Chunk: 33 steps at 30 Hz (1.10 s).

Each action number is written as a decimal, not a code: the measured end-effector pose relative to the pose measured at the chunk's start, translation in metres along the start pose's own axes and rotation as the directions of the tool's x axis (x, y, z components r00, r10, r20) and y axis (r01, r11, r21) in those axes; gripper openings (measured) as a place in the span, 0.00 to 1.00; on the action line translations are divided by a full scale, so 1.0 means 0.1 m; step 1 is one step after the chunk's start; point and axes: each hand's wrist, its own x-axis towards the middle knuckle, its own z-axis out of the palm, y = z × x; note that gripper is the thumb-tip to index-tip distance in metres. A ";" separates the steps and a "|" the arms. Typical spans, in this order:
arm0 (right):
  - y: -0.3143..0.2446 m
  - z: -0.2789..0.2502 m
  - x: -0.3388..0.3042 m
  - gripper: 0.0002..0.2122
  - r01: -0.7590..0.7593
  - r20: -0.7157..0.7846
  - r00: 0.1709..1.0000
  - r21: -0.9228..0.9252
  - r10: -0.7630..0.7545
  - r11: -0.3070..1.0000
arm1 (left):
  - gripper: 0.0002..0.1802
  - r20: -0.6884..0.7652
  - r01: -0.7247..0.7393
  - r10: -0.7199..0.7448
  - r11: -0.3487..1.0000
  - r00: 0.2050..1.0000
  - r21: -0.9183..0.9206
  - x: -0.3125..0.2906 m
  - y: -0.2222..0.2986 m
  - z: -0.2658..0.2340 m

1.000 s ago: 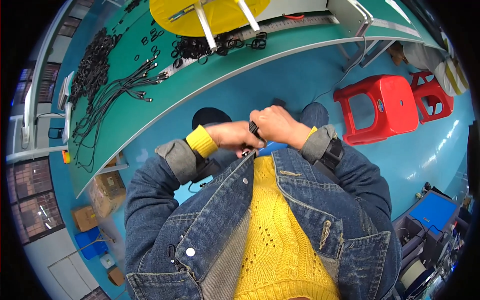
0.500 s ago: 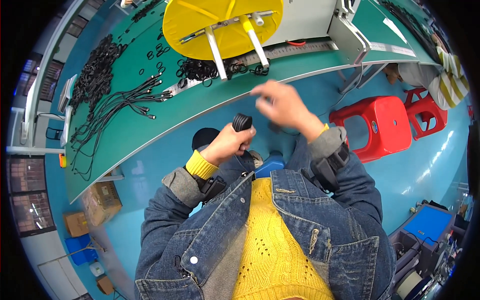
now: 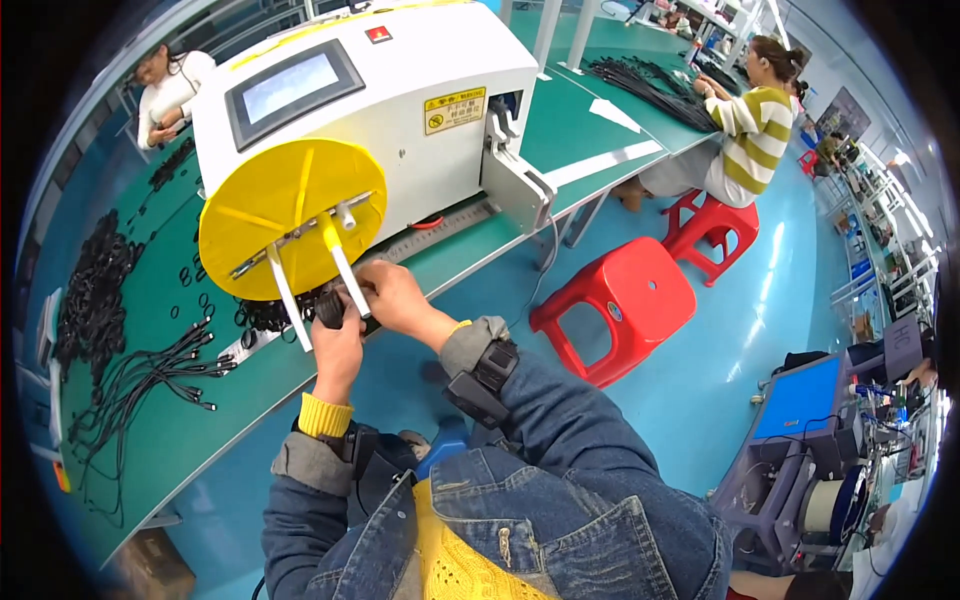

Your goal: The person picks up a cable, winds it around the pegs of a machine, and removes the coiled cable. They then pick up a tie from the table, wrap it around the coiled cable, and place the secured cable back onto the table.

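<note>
A coiled black cable [image 3: 328,309] stands upright in my left hand [image 3: 339,345], whose fingers are wrapped round it near the table edge. Close beside it, my right hand [image 3: 398,299] has its fingers curled together; what they hold, if anything, is hidden. Both hands are by the two metal rods [image 3: 288,298] that stick out from a yellow disc [image 3: 290,215]. A heap of black rings [image 3: 262,316] lies under the disc, partly behind the rods and my left hand.
The disc belongs to a white machine [image 3: 440,60] with a screen [image 3: 293,92]. Black cables [image 3: 150,370] and a pile of rings [image 3: 97,300] lie on the green table [image 3: 225,420]. Red stools [image 3: 640,295] stand right; a seated co-worker [image 3: 750,120] handles cables beyond.
My right hand has come over beside my left, and both are now at the rods and table edge. The view has swung up and right, bringing the machine into sight.
</note>
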 end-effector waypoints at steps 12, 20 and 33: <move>0.45 -0.30 0.26 0.03 -0.396 0.291 0.881 0.885 0.374 0.243 | 0.11 0.148 -0.372 0.362 0.694 0.921 0.617 0.74 -0.70 0.01; 0.26 -0.59 -0.04 0.03 -0.405 0.377 0.856 0.914 0.355 0.007 | 0.06 0.120 -0.208 0.194 0.971 0.974 0.119 0.19 -0.24 -0.10; -0.31 -0.35 -1.00 0.06 -0.746 0.722 0.662 0.660 0.202 0.086 | 0.07 0.471 0.290 -0.195 0.947 0.860 -0.136 -0.75 0.09 -0.43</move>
